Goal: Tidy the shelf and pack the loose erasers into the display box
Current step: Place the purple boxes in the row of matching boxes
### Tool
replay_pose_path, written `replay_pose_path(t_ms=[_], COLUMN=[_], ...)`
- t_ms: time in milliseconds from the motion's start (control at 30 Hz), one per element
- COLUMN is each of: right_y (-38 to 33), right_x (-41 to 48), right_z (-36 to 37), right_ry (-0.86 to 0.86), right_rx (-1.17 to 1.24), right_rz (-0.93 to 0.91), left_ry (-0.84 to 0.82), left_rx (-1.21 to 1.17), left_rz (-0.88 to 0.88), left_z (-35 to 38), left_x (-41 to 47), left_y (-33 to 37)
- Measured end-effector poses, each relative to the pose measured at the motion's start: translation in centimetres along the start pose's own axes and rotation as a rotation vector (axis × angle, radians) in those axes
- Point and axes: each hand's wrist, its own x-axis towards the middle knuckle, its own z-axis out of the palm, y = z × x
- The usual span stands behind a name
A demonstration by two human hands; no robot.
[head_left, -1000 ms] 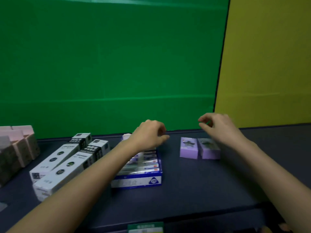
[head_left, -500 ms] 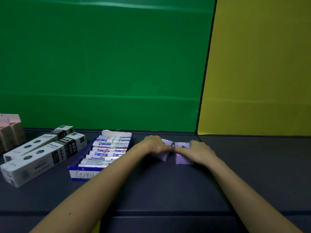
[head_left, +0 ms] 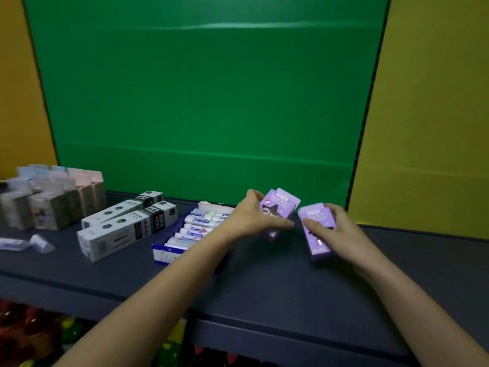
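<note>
My left hand [head_left: 250, 217] gripped one purple box [head_left: 279, 207] and my right hand [head_left: 334, 229] the other purple box [head_left: 316, 234], both lifted off the shelf [head_left: 264, 282], probably to clear room. The display box [head_left: 182, 239] of erasers [head_left: 197, 227] sat just left, mostly full.
</note>
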Motion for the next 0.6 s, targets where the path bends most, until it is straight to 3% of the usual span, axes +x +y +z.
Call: replay_pose_path(t_ms=[67, 167, 333, 600], right_y=[-2.0, -5.0, -9.3, -16.9], right_x=[-0.2, -0.5, -1.5, -4.1], right_z=[1.2, 4.0, 9.5, 19.2], right_ry=[-0.065, -0.187, -0.33, -0.472], right_rx=[0.161, 0.32, 0.358, 0.382], right_rz=[-0.036, -0.082, -0.161, -0.227], left_ry=[-0.005, 0.08, 0.23, 0.468], left_rx=[-0.184, -0.273, -0.295, -0.174], left_rz=[0.017, 0.021, -0.046, -0.005], left_z=[-2.3, -5.9, -12.8, -27.9], left_x=[-1.4, -3.7, -8.4, -16.6], left_y=[0.0, -0.6, -3.4, -8.7])
